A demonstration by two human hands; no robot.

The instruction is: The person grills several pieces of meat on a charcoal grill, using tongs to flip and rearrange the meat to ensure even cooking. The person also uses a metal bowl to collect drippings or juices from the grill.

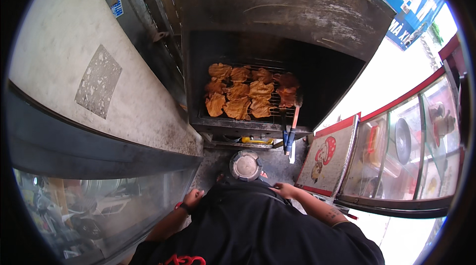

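My left hand (192, 198), with a dark band on its wrist, is beside the left side of my black shirt (248, 220). Its fingers are curled in, and whatever they may hold is hidden. At the front of my waist, my right hand (283, 190) has its fingers closed against the black cloth. Ahead of me, several browned slices of meat (238, 91) lie in rows on a wire grill rack (275, 101) inside a dark metal grill box. Tongs (292, 128) with blue and orange on their handles rest over its front right edge, apart from both hands.
A sooty metal hood (287, 2) overhangs the grill. Below it, a round grey object (246, 165) stands near my feet. On the right are a red-edged panel (322, 158) with a mushroom picture and a glass display case (401, 146). A pale counter (59, 41) runs along the left.
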